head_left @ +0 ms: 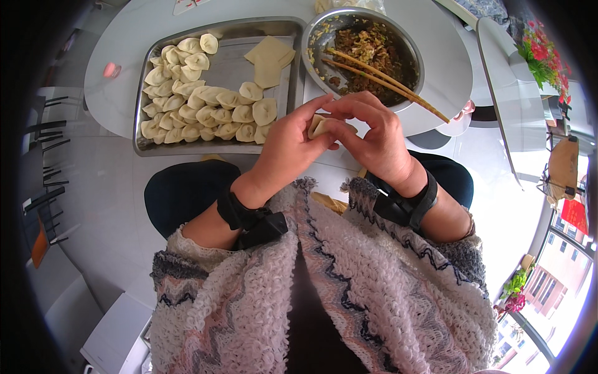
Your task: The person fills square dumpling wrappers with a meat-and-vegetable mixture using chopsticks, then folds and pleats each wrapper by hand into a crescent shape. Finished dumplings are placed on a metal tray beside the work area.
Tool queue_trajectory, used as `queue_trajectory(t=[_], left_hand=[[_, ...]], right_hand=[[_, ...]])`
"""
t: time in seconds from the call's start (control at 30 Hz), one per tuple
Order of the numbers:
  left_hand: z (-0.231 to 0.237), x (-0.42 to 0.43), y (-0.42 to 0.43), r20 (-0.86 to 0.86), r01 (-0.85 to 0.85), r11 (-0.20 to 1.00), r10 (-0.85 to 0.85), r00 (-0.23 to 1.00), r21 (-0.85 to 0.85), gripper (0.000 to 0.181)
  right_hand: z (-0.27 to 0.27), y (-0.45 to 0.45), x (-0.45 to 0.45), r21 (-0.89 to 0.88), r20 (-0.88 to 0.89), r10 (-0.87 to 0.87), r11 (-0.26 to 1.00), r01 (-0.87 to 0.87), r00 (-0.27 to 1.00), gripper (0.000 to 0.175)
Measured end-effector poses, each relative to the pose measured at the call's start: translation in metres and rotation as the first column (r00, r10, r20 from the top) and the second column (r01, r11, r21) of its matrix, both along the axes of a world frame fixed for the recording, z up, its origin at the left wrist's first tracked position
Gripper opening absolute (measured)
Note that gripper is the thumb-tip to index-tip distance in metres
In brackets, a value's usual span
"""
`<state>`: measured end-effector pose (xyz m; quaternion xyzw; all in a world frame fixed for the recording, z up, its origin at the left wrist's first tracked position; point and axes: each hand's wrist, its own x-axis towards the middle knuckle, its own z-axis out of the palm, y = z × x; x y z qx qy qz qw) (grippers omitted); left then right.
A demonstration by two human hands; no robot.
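Between my left hand [294, 133] and my right hand [373, 133] is a partly folded wonton [318, 125], pinched by the fingers and thumbs of both. My fingers cover much of it. To the left, a steel tray [219, 149] holds rows of folded wontons [205, 114] and, at its far right corner, a few loose flat wrappers [268, 58]. Beyond my right hand stands a steel bowl [322, 23] of minced filling [369, 46]. A pair of wooden chopsticks [392, 86] lies across it, with their ends past the near rim.
Tray and bowl stand on a pale oval table [117, 42]. A small pink-capped object [111, 70] lies on its left side, and a plastic bag [362, 4] sits behind the bowl. Dark seats [187, 191] show below the table edge. Red flowers [542, 51] are at the far right.
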<state>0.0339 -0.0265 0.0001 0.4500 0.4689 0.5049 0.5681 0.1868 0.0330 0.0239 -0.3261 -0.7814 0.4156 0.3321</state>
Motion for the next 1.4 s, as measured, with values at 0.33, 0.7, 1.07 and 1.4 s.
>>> queue_trajectory(t=[0.33,0.7,1.07,1.4], left_hand=[[-0.004,0.001,0.0,-0.07,0.012,1.0,-0.011,0.998,0.013,0.039],[-0.003,0.0,-0.001,-0.04,0.067,0.997,-0.068,0.997,-0.029,0.041],[-0.001,-0.005,0.001,0.111,0.083,0.995,-0.076,0.991,-0.062,0.051],[0.001,-0.006,0.001,0.027,0.108,0.992,-0.106,0.994,-0.068,0.049]], right_hand=[[-0.006,0.001,0.0,0.08,0.017,0.046,0.996,-0.047,0.999,0.01],[-0.008,0.001,-0.001,0.025,0.011,0.065,0.998,-0.065,0.998,0.013],[-0.001,0.009,0.002,-0.044,-0.015,-0.013,0.999,0.012,1.0,0.014],[-0.003,0.005,0.0,-0.038,0.063,0.03,0.999,-0.027,0.998,0.006]])
